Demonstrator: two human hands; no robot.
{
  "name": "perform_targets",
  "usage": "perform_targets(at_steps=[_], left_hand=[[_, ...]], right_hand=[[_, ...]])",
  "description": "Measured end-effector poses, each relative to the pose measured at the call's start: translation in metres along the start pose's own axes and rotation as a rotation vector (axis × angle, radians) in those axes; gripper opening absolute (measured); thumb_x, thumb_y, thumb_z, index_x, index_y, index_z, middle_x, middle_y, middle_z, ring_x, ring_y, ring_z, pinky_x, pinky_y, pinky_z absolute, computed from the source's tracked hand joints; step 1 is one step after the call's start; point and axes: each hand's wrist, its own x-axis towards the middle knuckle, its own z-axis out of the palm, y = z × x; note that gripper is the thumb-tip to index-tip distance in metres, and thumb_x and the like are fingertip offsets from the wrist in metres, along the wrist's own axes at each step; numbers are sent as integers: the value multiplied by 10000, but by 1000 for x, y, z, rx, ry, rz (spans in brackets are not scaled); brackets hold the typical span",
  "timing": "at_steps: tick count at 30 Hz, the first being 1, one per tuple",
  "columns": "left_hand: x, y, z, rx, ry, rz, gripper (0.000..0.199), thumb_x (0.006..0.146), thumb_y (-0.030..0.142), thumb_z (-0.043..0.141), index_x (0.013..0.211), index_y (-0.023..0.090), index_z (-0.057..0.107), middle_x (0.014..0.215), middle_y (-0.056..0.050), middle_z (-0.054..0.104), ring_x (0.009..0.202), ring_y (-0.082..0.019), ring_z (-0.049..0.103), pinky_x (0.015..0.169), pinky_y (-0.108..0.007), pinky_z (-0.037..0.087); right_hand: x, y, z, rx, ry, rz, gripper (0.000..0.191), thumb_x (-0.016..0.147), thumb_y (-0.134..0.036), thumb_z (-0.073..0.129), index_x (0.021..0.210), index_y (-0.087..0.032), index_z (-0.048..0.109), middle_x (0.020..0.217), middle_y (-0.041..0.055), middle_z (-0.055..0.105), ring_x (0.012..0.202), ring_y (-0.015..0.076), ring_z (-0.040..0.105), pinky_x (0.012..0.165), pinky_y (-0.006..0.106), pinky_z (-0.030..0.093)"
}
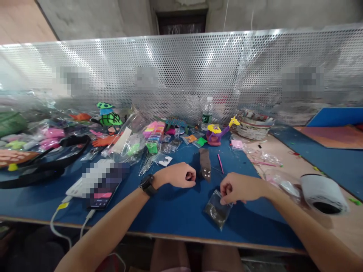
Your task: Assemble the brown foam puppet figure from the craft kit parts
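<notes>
My left hand (181,175) rests near the middle of the blue table, its fingers curled and closed; whatever may be inside them is hidden. Just right of it lies a grey clay animal figure (204,164) with small white eyes, not touched by either hand. My right hand (238,187) pinches the top edge of a small clear zip bag (217,211) that holds something dark. Beyond that hand, a pink stick tool (220,163) lies beside the grey figure.
A phone (106,190) and cables lie at the left. Behind are bagged coloured clay, a water bottle (207,113), a purple and yellow figure (217,134) and a basket (253,130). A white roll (323,192) stands at the right.
</notes>
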Motion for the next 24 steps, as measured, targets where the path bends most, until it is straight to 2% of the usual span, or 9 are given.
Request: perform_targets(at_steps=[6, 11, 13, 14, 16, 18, 20, 22, 24], left_hand=[[-4, 0, -11, -74, -166, 15, 127, 806, 308, 677, 841, 211, 751, 706, -6, 665, 596, -121, 538, 552, -223, 375], [-3, 0, -13, -105, -105, 33, 175, 872, 319, 618, 902, 188, 732, 805, -25, 708, 651, -125, 566, 611, -222, 409], [-1, -1, -11, -153, -52, 17, 193, 891, 333, 600, 927, 179, 709, 810, -30, 706, 672, -129, 587, 624, -222, 423], [0, -2, -9, -185, -19, 9, 196, 892, 339, 601, 929, 174, 699, 813, -33, 706, 684, -132, 599, 633, -222, 431], [2, -6, -7, -236, 53, 0, 193, 876, 342, 625, 936, 169, 686, 849, -40, 715, 721, -139, 619, 668, -228, 454], [4, -11, -5, -231, 118, -18, 195, 854, 331, 647, 961, 172, 682, 883, -43, 718, 748, -145, 623, 692, -238, 464], [6, -16, -3, -173, 174, -47, 198, 842, 319, 653, 975, 176, 686, 871, -38, 710, 747, -149, 614, 695, -247, 459], [8, -20, -1, -127, 222, -73, 192, 857, 316, 627, 975, 178, 689, 859, -38, 702, 745, -152, 606, 694, -254, 451], [10, -22, 1, -109, 260, -78, 203, 889, 320, 580, 989, 179, 686, 862, -41, 699, 731, -149, 596, 685, -254, 438]], right_hand=[[2, -1, -1, 79, -63, -138, 326, 794, -497, 703, 758, -174, 726, 575, -14, 624, 424, 89, 495, 428, 210, 369], [0, 6, -9, 305, -38, -259, 353, 750, -513, 751, 717, -173, 658, 526, -44, 542, 422, 81, 471, 427, 201, 321], [4, 13, -16, 459, 105, -309, 381, 744, -537, 736, 690, -183, 605, 493, -52, 503, 387, 73, 409, 400, 206, 251], [7, 17, -20, 553, 230, -342, 387, 749, -548, 715, 687, -194, 571, 466, -63, 467, 364, 66, 355, 391, 211, 213], [15, 25, -28, 708, 585, -372, 366, 789, -550, 651, 721, -217, 514, 472, -78, 408, 371, 69, 304, 398, 227, 214], [24, 36, -37, 678, 882, -283, 330, 849, -548, 546, 776, -230, 497, 478, -80, 363, 386, 86, 297, 406, 240, 238], [32, 49, -44, 435, 1075, -65, 376, 905, -565, 386, 761, -230, 477, 497, -54, 399, 411, 107, 367, 418, 246, 279], [37, 64, -49, 339, 1081, 33, 380, 896, -543, 410, 731, -215, 511, 507, -22, 476, 441, 122, 441, 434, 249, 307], [39, 76, -53, 240, 1020, 107, 357, 859, -495, 499, 680, -194, 574, 463, -9, 509, 441, 134, 483, 459, 255, 335]])
